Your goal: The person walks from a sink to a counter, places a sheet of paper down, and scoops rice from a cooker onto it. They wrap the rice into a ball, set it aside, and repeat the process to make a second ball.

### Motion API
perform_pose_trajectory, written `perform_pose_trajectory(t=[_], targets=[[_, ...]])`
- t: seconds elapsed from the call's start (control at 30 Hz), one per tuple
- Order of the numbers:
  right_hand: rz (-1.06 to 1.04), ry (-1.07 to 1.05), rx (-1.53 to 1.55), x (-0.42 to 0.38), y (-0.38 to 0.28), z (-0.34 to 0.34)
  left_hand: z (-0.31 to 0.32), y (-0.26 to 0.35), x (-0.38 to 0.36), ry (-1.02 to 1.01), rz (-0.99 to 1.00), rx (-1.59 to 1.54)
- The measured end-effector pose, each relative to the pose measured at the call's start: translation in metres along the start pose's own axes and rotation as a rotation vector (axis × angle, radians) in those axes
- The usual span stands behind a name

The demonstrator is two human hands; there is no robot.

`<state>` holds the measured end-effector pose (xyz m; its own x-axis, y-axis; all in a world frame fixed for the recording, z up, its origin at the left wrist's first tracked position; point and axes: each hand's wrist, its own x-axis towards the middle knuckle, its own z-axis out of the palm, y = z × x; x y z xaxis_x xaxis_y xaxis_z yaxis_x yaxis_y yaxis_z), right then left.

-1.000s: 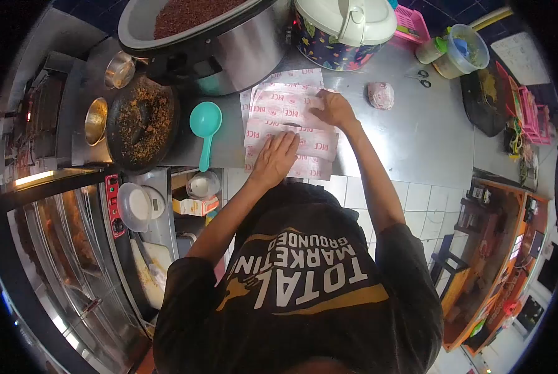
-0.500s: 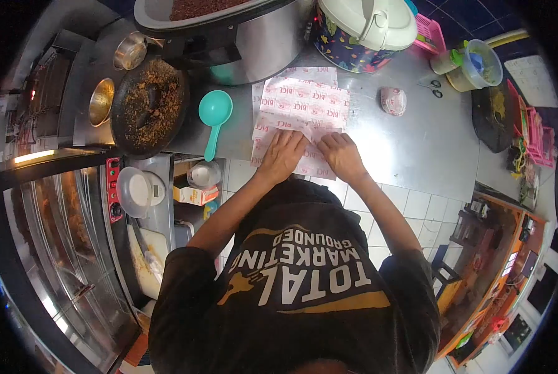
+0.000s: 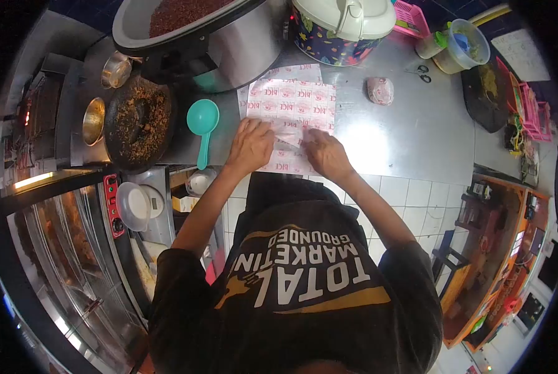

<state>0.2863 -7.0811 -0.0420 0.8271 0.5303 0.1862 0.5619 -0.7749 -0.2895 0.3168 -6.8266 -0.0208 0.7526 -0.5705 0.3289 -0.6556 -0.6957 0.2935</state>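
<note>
White wrapping paper [image 3: 291, 103] with red "RICE" print lies in overlapping sheets at the near edge of the steel table. My left hand [image 3: 252, 146] is at the paper's left side, its fingers bent over a raised part of the sheet. Opposite it, my right hand [image 3: 324, 153] pinches the paper near its front right, where a fold stands up. Whatever may lie under the fold is hidden. To the right sits a small round parcel [image 3: 380, 91] in similar printed paper. A turquoise scoop [image 3: 203, 118] rests left of my left hand.
A large cooker [image 3: 229, 53] with dark red grains and a patterned lidded container [image 3: 341, 37] stand behind the paper. A stone mortar [image 3: 139, 124] with brown crumbs is at left. Scissors [image 3: 423, 73], a clear tub [image 3: 463, 50] and pink baskets [image 3: 531, 115] are right.
My left hand has shifted left, from the paper's middle to its left side. The right hand stays near the front right. The whole view has swung a little.
</note>
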Motion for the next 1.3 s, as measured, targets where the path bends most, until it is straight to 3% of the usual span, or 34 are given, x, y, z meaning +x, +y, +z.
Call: perform_pose_trajectory(t=[0.07,0.17,0.23,0.37,0.43,0.53,0.67,0.77,0.83,0.87,0.97,1.03,1.17,1.3], targets=[[0.168,-0.029,0.196,-0.002,-0.002,-0.001,0.007,-0.005,-0.005,-0.068,-0.065,-0.121],[0.239,0.028,0.163,0.003,0.004,0.013,0.018,-0.011,-0.008,-0.117,-0.196,-0.270],[0.296,-0.064,0.182,0.010,0.004,0.011,0.027,-0.019,-0.006,-0.109,-0.244,-0.339],[0.282,-0.168,0.146,0.010,0.006,0.012,0.006,-0.029,0.002,-0.258,-0.066,-0.231],[0.187,-0.153,0.201,0.006,0.002,-0.010,-0.005,-0.031,0.004,-0.305,0.100,-0.106],[0.091,-0.085,0.139,-0.008,-0.003,-0.012,0.009,-0.040,-0.010,-0.336,0.190,-0.098],[0.141,-0.167,0.140,-0.012,0.008,0.008,0.015,-0.050,-0.007,-0.489,0.121,-0.099],[0.139,-0.068,0.117,0.003,0.008,0.007,0.009,-0.048,0.013,-0.684,-0.016,-0.161],[0.355,-0.297,0.113,0.015,0.014,0.014,0.020,-0.056,0.031,-0.890,-0.109,-0.148],[0.462,-0.410,0.115,0.021,0.014,0.019,0.022,-0.058,0.041,-0.906,-0.161,-0.184],[0.681,-0.337,0.104,0.040,0.009,0.027,0.025,-0.059,0.062,-0.870,-0.335,-0.243],[0.682,-0.269,0.105,0.044,0.004,0.024,0.033,-0.056,0.060,-0.747,-0.476,-0.230],[0.666,-0.261,0.083,0.048,0.003,0.017,0.025,-0.044,0.053,-0.650,-0.439,-0.206],[0.461,-0.153,0.236,0.039,0.016,0.014,0.022,-0.044,0.049,-0.629,-0.293,-0.337]])
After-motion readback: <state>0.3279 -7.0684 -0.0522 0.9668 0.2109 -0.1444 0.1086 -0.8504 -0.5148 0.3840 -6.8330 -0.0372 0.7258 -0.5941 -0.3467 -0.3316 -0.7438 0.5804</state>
